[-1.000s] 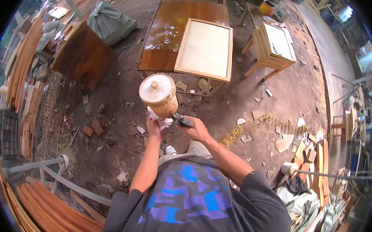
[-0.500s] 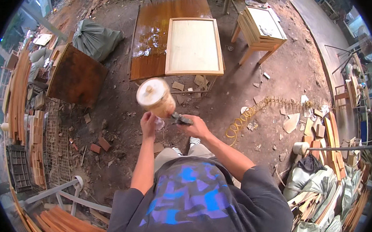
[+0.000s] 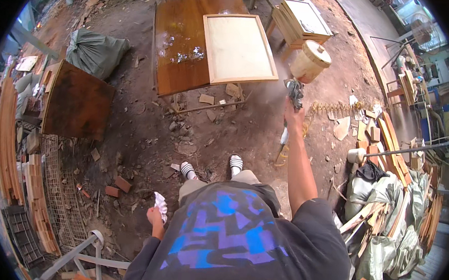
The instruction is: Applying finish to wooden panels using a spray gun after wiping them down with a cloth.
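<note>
1. Spray gun [image 3: 294, 94] and its pale lidded cup [image 3: 310, 63] are sitting right of upper centre, having swung over from mid-frame since 0.5 s ago; left hand [image 3: 155, 218] is now hanging at lower left.
2. Right hand [image 3: 294, 113] is gripping the gun's handle; cup is tilting above it.
3. Left hand is closing around a crumpled white wad [image 3: 160, 205], fabric or paper, cannot tell.
4. 1 pale framed panel [image 3: 241, 48] is lying on a glossy brown board [image 3: 182, 33], upper centre, left of the gun.
5. Yellow coiled hose [image 3: 336, 107] is lying on the ground, right of centre.
</note>
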`<control>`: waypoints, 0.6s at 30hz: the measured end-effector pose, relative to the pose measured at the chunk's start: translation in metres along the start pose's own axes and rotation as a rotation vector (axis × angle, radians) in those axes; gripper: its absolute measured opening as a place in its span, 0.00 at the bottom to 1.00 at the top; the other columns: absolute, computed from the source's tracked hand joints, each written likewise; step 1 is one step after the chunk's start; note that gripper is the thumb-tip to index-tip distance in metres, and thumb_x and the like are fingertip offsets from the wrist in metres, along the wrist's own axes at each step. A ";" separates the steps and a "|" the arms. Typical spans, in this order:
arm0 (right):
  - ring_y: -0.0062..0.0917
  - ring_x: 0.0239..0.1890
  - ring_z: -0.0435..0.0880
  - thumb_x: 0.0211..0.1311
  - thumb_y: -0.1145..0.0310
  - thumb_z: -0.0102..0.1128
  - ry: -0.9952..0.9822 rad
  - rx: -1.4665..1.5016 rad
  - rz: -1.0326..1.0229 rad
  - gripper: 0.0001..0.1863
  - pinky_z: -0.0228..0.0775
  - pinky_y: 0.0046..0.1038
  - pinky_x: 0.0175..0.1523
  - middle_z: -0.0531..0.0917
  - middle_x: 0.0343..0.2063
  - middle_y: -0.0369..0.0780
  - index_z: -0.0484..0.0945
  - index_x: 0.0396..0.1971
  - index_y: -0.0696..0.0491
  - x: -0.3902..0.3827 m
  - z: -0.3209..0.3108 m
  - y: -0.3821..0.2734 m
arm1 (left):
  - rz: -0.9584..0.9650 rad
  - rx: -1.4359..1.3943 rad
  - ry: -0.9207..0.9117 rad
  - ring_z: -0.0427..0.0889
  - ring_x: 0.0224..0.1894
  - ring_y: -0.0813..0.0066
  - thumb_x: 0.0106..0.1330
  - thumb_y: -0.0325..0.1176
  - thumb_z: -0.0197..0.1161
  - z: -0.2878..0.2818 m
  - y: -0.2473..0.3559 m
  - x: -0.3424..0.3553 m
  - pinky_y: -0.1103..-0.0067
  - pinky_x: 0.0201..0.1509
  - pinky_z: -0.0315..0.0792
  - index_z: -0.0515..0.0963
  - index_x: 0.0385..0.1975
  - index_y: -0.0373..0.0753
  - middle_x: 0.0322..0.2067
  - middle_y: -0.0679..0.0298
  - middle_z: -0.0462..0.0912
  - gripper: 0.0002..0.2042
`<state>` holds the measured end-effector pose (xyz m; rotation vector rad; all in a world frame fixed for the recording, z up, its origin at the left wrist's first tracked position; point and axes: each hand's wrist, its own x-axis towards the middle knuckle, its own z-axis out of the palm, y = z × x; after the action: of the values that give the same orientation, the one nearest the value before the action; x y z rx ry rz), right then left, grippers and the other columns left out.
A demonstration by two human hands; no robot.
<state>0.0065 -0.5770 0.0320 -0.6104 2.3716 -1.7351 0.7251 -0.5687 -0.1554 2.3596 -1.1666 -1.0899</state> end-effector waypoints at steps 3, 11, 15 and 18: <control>0.16 0.13 0.72 0.60 0.52 0.71 -0.094 0.120 0.284 0.18 0.62 0.23 0.17 0.76 0.17 0.31 0.80 0.29 0.53 -0.041 0.057 -0.051 | 0.054 0.222 0.015 0.83 0.34 0.63 0.59 0.35 0.67 -0.056 -0.035 0.034 0.67 0.42 0.76 0.82 0.34 0.34 0.30 0.57 0.85 0.10; 0.16 0.11 0.70 0.62 0.58 0.70 -0.134 0.236 0.320 0.15 0.60 0.22 0.15 0.76 0.20 0.32 0.78 0.28 0.55 -0.115 0.154 -0.109 | 0.015 -0.136 -0.178 0.80 0.34 0.72 0.60 0.34 0.67 -0.077 0.000 0.177 0.73 0.40 0.74 0.81 0.37 0.31 0.31 0.59 0.84 0.12; 0.17 0.14 0.73 0.61 0.55 0.71 -0.230 0.264 0.357 0.17 0.63 0.23 0.16 0.78 0.25 0.33 0.80 0.36 0.53 -0.140 0.188 -0.123 | 0.124 -0.311 -0.238 0.80 0.34 0.74 0.62 0.34 0.65 -0.043 0.045 0.242 0.75 0.39 0.73 0.82 0.37 0.31 0.31 0.61 0.84 0.11; 0.17 0.14 0.72 0.64 0.58 0.68 -0.322 0.262 0.358 0.14 0.63 0.23 0.17 0.79 0.28 0.34 0.81 0.39 0.52 -0.155 0.205 -0.138 | 0.154 -0.286 -0.345 0.80 0.35 0.75 0.64 0.32 0.64 -0.026 0.104 0.231 0.76 0.39 0.74 0.81 0.40 0.32 0.32 0.62 0.84 0.10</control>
<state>0.2502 -0.7300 0.0755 -0.3646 1.8619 -1.6093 0.7756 -0.8142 -0.1973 1.8841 -1.1846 -1.5342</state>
